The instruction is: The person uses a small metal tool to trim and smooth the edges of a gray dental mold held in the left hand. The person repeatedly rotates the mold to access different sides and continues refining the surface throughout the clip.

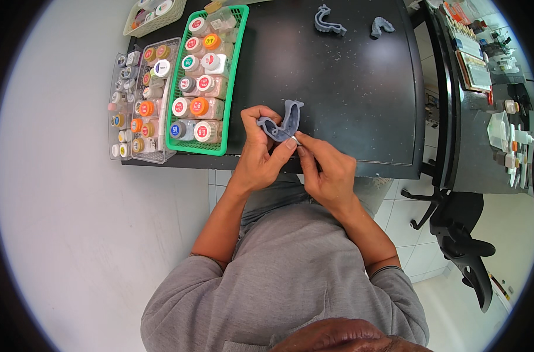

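Working at the rim of a grey arch piece (pixel 289 124) seems to be the step in hand, perhaps trimming or cleaning its edge. The piece is above the desk's (pixel 325 88) near edge. At its 8 o'clock, the left hand (pixel 256 145) wraps firmly round it, thumb on the near side, fingers curled over one leg. At its 4 o'clock, the right hand (pixel 328 176) has thumb and forefinger drawn into a narrow pinch on a small pale thing (pixel 295 139), too small to identify. The next move likely calls for a steady left hold and a light, controlled right pinch along the rim.

By count: one held piece; two loose grey arches, one (pixel 330 24) towards 1 o'clock and a smaller one (pixel 382 27) between 1 and 2; one green basket (pixel 234 82) at 10 o'clock, showing eleven round lids; one black chair (pixel 463 226) at 4 o'clock.
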The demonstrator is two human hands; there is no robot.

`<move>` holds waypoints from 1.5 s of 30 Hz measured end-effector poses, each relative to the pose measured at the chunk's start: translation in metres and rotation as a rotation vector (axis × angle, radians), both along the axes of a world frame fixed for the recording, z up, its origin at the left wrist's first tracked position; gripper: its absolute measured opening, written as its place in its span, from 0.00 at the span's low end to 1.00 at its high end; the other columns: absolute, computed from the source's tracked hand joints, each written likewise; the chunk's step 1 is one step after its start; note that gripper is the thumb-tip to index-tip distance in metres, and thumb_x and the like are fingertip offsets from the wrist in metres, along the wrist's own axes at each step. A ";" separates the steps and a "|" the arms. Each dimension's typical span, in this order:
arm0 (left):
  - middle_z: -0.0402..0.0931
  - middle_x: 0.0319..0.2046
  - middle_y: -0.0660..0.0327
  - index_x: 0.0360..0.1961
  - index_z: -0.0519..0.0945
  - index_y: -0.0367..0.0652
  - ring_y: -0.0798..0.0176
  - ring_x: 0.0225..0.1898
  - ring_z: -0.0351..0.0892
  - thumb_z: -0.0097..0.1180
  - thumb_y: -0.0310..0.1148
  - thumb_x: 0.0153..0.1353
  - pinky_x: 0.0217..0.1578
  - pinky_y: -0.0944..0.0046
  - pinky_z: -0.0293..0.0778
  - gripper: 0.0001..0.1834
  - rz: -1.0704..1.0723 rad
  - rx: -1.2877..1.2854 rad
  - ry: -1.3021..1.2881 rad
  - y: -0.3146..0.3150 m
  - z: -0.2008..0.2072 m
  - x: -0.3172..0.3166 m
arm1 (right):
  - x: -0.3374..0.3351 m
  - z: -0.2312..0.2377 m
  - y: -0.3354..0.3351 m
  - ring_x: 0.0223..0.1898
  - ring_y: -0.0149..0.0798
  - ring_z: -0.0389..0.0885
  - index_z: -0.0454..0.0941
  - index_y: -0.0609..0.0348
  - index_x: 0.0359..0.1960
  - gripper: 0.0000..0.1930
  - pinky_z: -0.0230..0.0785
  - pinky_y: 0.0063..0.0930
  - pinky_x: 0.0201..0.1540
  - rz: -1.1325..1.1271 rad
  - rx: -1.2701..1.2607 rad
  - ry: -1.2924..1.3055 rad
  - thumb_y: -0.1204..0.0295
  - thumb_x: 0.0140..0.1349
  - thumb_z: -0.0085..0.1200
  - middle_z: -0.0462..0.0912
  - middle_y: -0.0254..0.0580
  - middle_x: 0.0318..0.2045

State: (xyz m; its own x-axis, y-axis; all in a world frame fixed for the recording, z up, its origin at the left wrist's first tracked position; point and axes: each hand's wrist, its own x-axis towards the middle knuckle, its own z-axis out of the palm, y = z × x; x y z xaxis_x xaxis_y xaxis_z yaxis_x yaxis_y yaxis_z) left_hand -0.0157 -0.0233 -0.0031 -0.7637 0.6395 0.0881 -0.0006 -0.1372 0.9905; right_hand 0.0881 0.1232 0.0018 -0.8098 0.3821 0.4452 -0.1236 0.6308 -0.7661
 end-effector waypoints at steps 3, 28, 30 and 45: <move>0.66 0.49 0.59 0.65 0.55 0.42 0.74 0.43 0.70 0.60 0.26 0.76 0.41 0.71 0.72 0.27 0.021 -0.012 0.007 0.001 0.002 0.001 | 0.000 0.000 0.000 0.17 0.36 0.78 0.92 0.56 0.53 0.13 0.69 0.34 0.22 0.001 0.005 -0.008 0.75 0.68 0.70 0.82 0.36 0.22; 0.67 0.51 0.57 0.67 0.57 0.40 0.68 0.48 0.68 0.55 0.26 0.78 0.54 0.64 0.70 0.24 0.017 -0.127 0.011 -0.001 0.003 0.001 | 0.000 -0.002 -0.001 0.17 0.36 0.75 0.92 0.55 0.56 0.17 0.67 0.34 0.22 0.010 0.053 -0.041 0.76 0.65 0.71 0.78 0.35 0.21; 0.67 0.51 0.56 0.66 0.58 0.40 0.68 0.48 0.68 0.55 0.27 0.78 0.54 0.64 0.70 0.24 0.024 -0.148 0.051 -0.001 0.003 0.001 | 0.001 -0.002 -0.001 0.17 0.36 0.75 0.92 0.54 0.56 0.17 0.67 0.34 0.22 0.010 0.059 -0.044 0.76 0.65 0.71 0.77 0.34 0.21; 0.68 0.49 0.58 0.65 0.59 0.41 0.69 0.46 0.67 0.55 0.28 0.78 0.52 0.64 0.70 0.22 0.027 -0.244 0.070 -0.002 0.005 -0.001 | 0.005 0.009 -0.003 0.18 0.39 0.79 0.91 0.54 0.57 0.17 0.68 0.36 0.22 -0.007 0.039 -0.120 0.76 0.67 0.71 0.81 0.36 0.23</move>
State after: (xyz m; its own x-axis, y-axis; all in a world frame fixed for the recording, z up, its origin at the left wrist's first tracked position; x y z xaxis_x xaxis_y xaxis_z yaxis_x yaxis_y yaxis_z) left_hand -0.0163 -0.0257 0.0016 -0.7780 0.6281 -0.0136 0.0692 0.1071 0.9918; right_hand 0.0932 0.1198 0.0112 -0.8555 0.3720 0.3601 -0.0284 0.6608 -0.7500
